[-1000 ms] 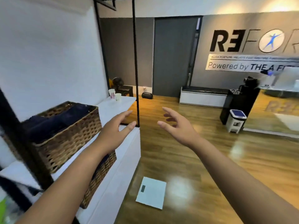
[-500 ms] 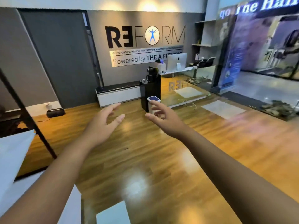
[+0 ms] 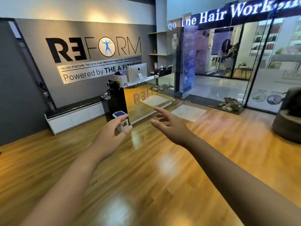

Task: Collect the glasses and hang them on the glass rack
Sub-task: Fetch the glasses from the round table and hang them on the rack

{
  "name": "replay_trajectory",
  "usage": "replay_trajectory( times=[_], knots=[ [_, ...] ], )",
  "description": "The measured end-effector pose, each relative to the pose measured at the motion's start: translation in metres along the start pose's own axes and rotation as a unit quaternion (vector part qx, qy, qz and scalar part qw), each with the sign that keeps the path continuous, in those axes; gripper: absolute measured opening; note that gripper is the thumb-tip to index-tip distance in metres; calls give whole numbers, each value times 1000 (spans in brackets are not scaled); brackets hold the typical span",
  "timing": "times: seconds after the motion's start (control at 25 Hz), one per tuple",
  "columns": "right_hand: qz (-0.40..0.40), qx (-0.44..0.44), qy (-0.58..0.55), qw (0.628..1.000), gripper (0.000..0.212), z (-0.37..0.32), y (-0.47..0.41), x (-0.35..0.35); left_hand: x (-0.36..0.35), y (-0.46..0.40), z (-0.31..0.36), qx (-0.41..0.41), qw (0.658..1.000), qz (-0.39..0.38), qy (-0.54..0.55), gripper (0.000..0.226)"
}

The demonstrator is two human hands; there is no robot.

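The view had swung from the basket shelf to the front desk [image 3: 146, 95], and the left hand [image 3: 110, 136] and right hand [image 3: 169, 124] were spread wide and held nothing, with no glasses or rack in sight, so the job looked hardly begun.

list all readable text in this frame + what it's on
"REFORM" (first E mirrored): grey wall logo.
"ALIGN POSTURE *RELIEVE PAIN *RESTORE FUNCTION": wall plaque; the rest of that line is blurred.
"Powered by THE A FITNESS": same plaque, end partly hidden by the monitor.
"RE", rest faint: desk front.
"Hair Work...": shop sign beyond the glass, both ends blurred.
Banner, posters and bin sticker: too small to read.
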State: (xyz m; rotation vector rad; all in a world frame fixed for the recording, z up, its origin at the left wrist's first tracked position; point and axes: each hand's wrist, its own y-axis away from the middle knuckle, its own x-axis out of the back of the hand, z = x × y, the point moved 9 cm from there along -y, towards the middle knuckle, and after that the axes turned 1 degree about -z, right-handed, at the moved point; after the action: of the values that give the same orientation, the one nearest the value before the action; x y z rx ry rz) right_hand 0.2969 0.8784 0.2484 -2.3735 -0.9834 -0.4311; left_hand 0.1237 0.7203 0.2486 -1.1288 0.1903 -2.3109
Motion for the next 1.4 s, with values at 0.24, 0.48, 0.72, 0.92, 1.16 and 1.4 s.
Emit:
replay_trajectory(
  times=[0.24, 0.48, 0.72, 0.92, 1.16, 1.4],
  knots=[
    [23, -8, 28, 999, 68, 60, -91, 43, -32, -113, -15, -9, 1000, -4, 23, 64],
    [58, -24, 52, 997, 68, 101, -162, 73, -68, -214, -29, -33, 998, -25, 42, 67],
    [128, -65, 79, 987, 64, 157, -226, 106, -109, -324, -41, -106, 991, -63, 45, 58],
    [190, -98, 92, 972, 63, 188, -276, 135, -131, -418, -39, -167, 980, -96, 51, 53],
    [258, -144, 111, 949, 65, 245, -294, 186, -209, -503, -24, -208, 961, -162, 83, 54],
    [317, -189, 128, 921, 63, 310, -283, 272, -309, -555, 33, -251, 937, -215, 110, 54]
  ],
)
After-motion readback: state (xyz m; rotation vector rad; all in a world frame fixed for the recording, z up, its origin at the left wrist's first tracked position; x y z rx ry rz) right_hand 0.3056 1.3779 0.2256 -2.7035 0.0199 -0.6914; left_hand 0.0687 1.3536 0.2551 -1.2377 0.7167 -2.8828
